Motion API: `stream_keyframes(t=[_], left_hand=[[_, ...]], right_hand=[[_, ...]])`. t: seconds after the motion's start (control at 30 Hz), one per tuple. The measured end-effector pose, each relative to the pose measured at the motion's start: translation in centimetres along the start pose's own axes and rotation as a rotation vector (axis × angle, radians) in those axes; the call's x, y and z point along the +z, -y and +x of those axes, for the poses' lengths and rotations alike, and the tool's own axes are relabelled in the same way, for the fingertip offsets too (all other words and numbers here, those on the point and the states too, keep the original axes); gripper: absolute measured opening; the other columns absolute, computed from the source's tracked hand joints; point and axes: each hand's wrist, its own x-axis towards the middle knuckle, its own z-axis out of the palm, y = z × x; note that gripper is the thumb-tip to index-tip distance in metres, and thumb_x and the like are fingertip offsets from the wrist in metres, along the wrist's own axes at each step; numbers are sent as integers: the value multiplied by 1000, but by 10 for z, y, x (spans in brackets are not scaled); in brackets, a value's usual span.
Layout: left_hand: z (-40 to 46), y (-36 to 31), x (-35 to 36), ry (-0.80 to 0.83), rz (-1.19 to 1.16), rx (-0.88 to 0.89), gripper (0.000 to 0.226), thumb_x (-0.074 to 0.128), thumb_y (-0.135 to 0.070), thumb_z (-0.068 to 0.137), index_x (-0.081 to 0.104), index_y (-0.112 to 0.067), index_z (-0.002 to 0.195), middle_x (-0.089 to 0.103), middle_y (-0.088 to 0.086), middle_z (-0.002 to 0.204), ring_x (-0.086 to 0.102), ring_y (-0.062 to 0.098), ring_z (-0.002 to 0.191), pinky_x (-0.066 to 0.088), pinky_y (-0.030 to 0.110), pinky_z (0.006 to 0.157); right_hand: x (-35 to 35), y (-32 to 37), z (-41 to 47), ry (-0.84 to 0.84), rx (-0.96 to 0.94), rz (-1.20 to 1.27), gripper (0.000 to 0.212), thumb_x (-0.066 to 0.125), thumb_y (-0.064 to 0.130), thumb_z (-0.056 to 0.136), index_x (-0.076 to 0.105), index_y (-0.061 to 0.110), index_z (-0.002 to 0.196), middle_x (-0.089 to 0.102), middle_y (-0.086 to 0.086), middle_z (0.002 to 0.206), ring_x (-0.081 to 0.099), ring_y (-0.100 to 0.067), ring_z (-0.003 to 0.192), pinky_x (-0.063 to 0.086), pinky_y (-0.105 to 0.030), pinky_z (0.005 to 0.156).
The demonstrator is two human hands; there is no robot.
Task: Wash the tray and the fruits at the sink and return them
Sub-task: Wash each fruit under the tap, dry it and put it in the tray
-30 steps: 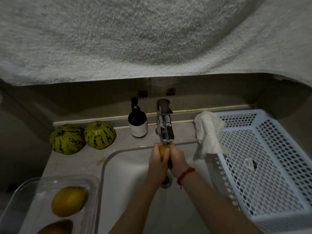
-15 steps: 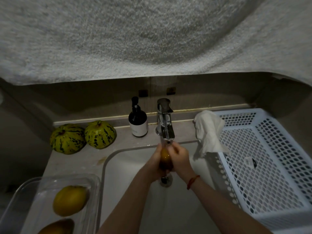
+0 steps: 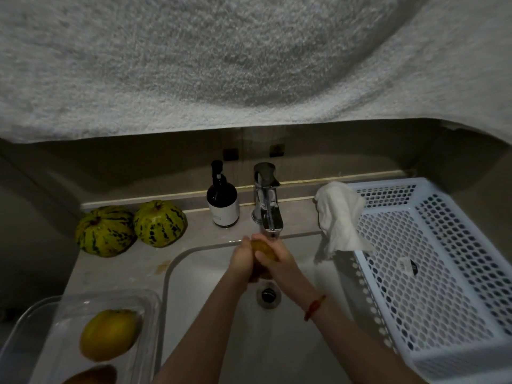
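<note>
Fruit [image 3: 263, 249] — mostly behind both hands

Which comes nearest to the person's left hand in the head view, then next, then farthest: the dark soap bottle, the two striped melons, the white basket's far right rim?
From the left hand:
1. Dark soap bottle, behind the hand and slightly left, on the counter beside the tap.
2. Striped melons, on the counter's back left.
3. White basket's far right rim, across the sink on the right.

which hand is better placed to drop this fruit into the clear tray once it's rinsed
Left, probably. Both the left hand and right hand hold the fruit under the faucet, but the clear tray sits on the left side.
</note>
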Motion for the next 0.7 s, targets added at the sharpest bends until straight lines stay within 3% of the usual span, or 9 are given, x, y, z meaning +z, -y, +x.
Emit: stream_keyframes(t=[0.07, 0.1, 0.2, 0.3, 0.37, 0.43, 0.53, 0.63, 0.7], left_hand=[[0, -2, -3, 90, 11, -61, 57, 25, -49, 100, 44, -5, 131, 52, 29, 126, 56, 37, 106, 49, 45, 82], [-1, -1, -4, 140, 28, -58, 58, 24, -52, 99, 47, -7, 128, 55, 28, 120, 61, 32, 97, 52, 43, 81], [-2, 5, 1, 193, 119, -14, 60, 17, -62, 95, 55, -16, 99, 60, 11, 78, 53, 12, 56, 47, 19, 48], [0, 17, 13, 167, 225, 141, 55, 19, -59, 97, 52, -14, 100, 54, 10, 81, 48, 14, 62, 42, 19, 51], [3, 24, 16, 101, 277, 324, 42, 34, -52, 97, 45, -14, 111, 54, 8, 91, 50, 12, 71, 43, 19, 60], [-1, 29, 17, 112, 234, 490, 26, 43, -32, 99, 32, -24, 121, 54, 0, 102, 55, 8, 85, 48, 14, 68], [-6, 26, 12, 60, 183, 557, 42, 51, -31, 92, 35, -18, 128, 48, 9, 118, 55, 25, 107, 51, 38, 91], [-4, 17, 5, 48, 82, 415, 28, 49, -26, 97, 42, -10, 119, 49, 15, 119, 57, 26, 99, 54, 38, 80], [-1, 13, 3, 39, 60, 306, 37, 43, -33, 98, 46, -4, 120, 53, 19, 118, 60, 29, 96, 56, 37, 73]], right_hand=[[-11, -3, -1, 41, -34, -107, 30, 57, 19, 92, 56, 20, 122, 51, -3, 116, 52, -14, 104, 43, -12, 79], [-14, -4, 1, 12, -23, -128, 26, 60, 22, 90, 58, 20, 116, 56, -3, 111, 55, -15, 101, 44, -13, 77], [-15, -2, 11, -191, 48, -93, 7, 62, 25, 89, 62, 19, 93, 59, 0, 88, 57, -20, 90, 46, -23, 74], [-11, 1, 26, -397, 293, 114, 19, 54, 25, 93, 60, 7, 98, 56, -13, 97, 55, -31, 98, 49, -39, 84], [-8, 3, 30, -422, 381, 287, 30, 48, 26, 96, 60, -2, 101, 58, -20, 101, 56, -33, 98, 49, -45, 92], [-7, 4, 29, -389, 377, 407, 39, 40, 26, 100, 57, -6, 113, 60, -25, 109, 58, -35, 101, 48, -45, 93], [-8, 2, 18, -212, 315, 583, 42, 32, 29, 102, 48, 0, 129, 55, -24, 123, 55, -33, 109, 49, -39, 89], [-14, -7, 5, -48, 130, 499, 40, 37, 16, 100, 38, 8, 139, 48, -18, 133, 50, -28, 119, 47, -32, 93], [-19, -13, -3, -26, 60, 278, 50, 48, 11, 96, 32, 15, 143, 42, -13, 138, 45, -28, 125, 44, -37, 101]])
